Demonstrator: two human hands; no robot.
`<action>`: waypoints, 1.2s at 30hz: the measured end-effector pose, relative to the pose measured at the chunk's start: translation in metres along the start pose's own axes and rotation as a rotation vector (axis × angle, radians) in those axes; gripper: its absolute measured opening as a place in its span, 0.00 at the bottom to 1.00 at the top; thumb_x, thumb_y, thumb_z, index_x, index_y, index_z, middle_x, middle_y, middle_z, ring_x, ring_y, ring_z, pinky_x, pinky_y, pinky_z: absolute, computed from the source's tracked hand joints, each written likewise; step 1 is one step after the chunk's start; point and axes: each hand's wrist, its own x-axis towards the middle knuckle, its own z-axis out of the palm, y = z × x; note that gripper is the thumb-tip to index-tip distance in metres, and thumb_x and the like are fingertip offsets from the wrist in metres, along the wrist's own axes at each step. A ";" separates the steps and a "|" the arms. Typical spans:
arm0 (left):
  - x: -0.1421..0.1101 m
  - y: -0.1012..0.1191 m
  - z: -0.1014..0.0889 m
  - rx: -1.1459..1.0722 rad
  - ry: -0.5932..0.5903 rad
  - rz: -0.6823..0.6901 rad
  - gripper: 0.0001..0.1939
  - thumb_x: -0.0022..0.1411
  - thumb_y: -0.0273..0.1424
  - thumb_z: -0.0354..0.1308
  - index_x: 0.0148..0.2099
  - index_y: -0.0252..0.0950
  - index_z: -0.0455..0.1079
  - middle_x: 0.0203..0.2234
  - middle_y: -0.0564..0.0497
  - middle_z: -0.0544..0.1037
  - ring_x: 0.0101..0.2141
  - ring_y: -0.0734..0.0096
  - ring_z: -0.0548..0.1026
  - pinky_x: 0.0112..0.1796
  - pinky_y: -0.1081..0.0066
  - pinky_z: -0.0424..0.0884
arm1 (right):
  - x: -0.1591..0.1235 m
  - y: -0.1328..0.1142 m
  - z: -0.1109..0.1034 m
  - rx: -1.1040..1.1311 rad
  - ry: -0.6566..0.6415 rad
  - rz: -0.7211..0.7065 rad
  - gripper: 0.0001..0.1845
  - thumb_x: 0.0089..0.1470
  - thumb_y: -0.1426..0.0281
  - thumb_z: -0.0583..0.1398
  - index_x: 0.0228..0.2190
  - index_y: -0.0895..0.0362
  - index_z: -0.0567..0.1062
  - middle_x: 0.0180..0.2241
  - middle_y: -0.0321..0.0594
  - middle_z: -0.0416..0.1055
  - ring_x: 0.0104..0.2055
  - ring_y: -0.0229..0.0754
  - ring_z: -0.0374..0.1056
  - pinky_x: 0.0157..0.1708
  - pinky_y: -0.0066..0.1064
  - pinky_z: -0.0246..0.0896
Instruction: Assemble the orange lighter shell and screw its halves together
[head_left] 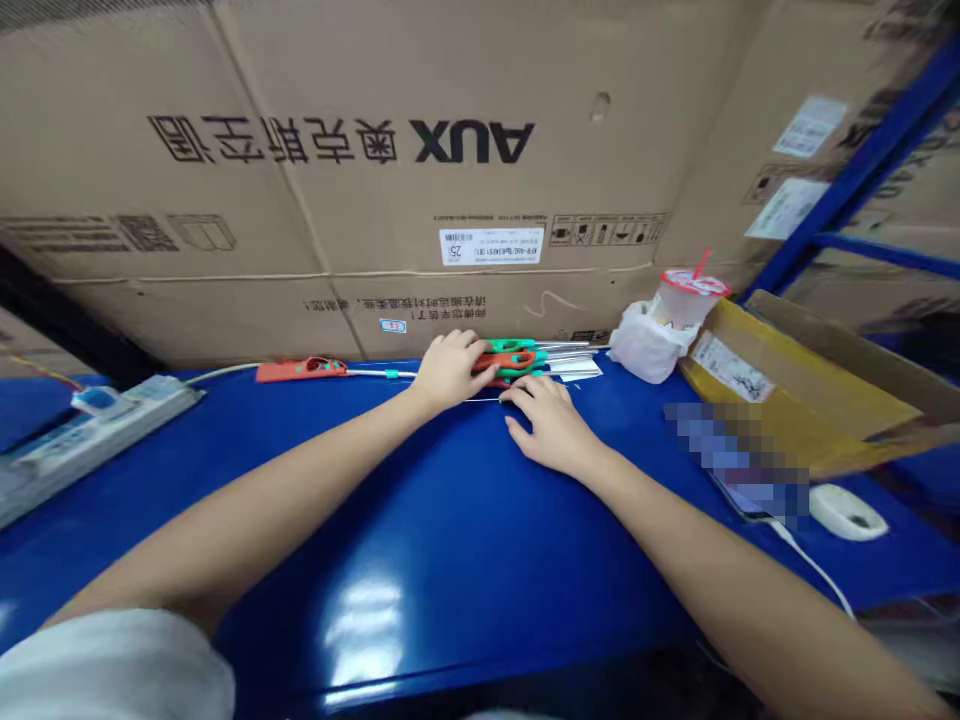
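A pile of long-nosed lighters with orange and green handles (513, 360) and thin metal rods lies against the carton at the back of the blue table. My left hand (452, 370) is closed around the pile's left end, with an orange handle between its thumb and fingers. At the front of the pile, my right hand (551, 420) rests with fingers apart, its fingertips touching or very near the lower handles. Another orange lighter (304, 369) lies to the left, its rod with a teal collar pointing towards my left hand. White paper (581, 368) shows beneath the rods.
A large carton (360, 200) walls off the back of the blue table (420, 540). On the right are a bagged drink cup (667, 325), a yellow package (787, 390), a phone (739, 465) with a cable and a white mouse (849, 511). A power strip (97, 435) lies left.
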 end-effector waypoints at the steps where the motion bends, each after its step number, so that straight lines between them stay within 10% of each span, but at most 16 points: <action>1: 0.001 0.000 -0.002 -0.009 0.011 -0.007 0.17 0.72 0.40 0.58 0.57 0.36 0.72 0.53 0.43 0.75 0.50 0.59 0.76 0.51 0.55 0.77 | 0.000 0.000 0.000 0.000 0.000 0.002 0.15 0.62 0.69 0.59 0.50 0.58 0.77 0.52 0.49 0.72 0.57 0.56 0.64 0.60 0.51 0.58; 8: -0.014 -0.049 -0.023 -0.046 0.062 -0.118 0.18 0.70 0.38 0.49 0.51 0.33 0.74 0.47 0.39 0.76 0.51 0.49 0.72 0.54 0.52 0.69 | 0.000 0.009 0.000 0.000 -0.019 0.021 0.19 0.62 0.71 0.59 0.54 0.57 0.75 0.55 0.50 0.71 0.58 0.55 0.64 0.61 0.50 0.59; 14: -0.068 -0.129 -0.036 -0.097 -0.131 -0.111 0.20 0.59 0.45 0.57 0.45 0.37 0.76 0.43 0.42 0.79 0.46 0.49 0.75 0.49 0.52 0.71 | 0.004 0.023 0.004 0.001 -0.055 0.056 0.20 0.61 0.76 0.58 0.54 0.59 0.75 0.55 0.55 0.71 0.57 0.57 0.66 0.58 0.51 0.63; 18: -0.087 -0.144 -0.036 -0.180 -0.178 -0.069 0.22 0.65 0.49 0.52 0.45 0.35 0.75 0.38 0.43 0.79 0.40 0.57 0.77 0.44 0.60 0.73 | 0.006 0.032 0.005 0.004 -0.067 0.082 0.17 0.62 0.76 0.57 0.52 0.58 0.75 0.51 0.53 0.71 0.54 0.55 0.69 0.56 0.47 0.65; 23: -0.091 -0.108 -0.037 -0.292 -0.209 0.087 0.23 0.71 0.49 0.50 0.44 0.35 0.76 0.35 0.46 0.79 0.36 0.65 0.77 0.39 0.68 0.73 | 0.006 0.043 -0.001 -0.004 -0.072 0.104 0.15 0.61 0.75 0.57 0.49 0.58 0.76 0.48 0.53 0.71 0.52 0.56 0.69 0.54 0.48 0.65; 32: -0.097 0.054 -0.046 -0.251 -0.216 0.241 0.12 0.72 0.35 0.57 0.52 0.37 0.76 0.42 0.46 0.81 0.44 0.59 0.77 0.46 0.62 0.67 | 0.003 0.030 -0.024 0.107 0.011 0.002 0.14 0.61 0.71 0.58 0.48 0.57 0.75 0.51 0.52 0.71 0.58 0.55 0.65 0.61 0.49 0.59; 36: -0.094 0.045 -0.077 -0.184 -0.263 0.217 0.11 0.64 0.31 0.59 0.48 0.39 0.77 0.42 0.48 0.81 0.44 0.59 0.77 0.45 0.62 0.67 | -0.002 0.008 -0.033 0.210 -0.120 -0.155 0.09 0.65 0.66 0.57 0.41 0.55 0.76 0.45 0.44 0.75 0.51 0.46 0.70 0.55 0.38 0.64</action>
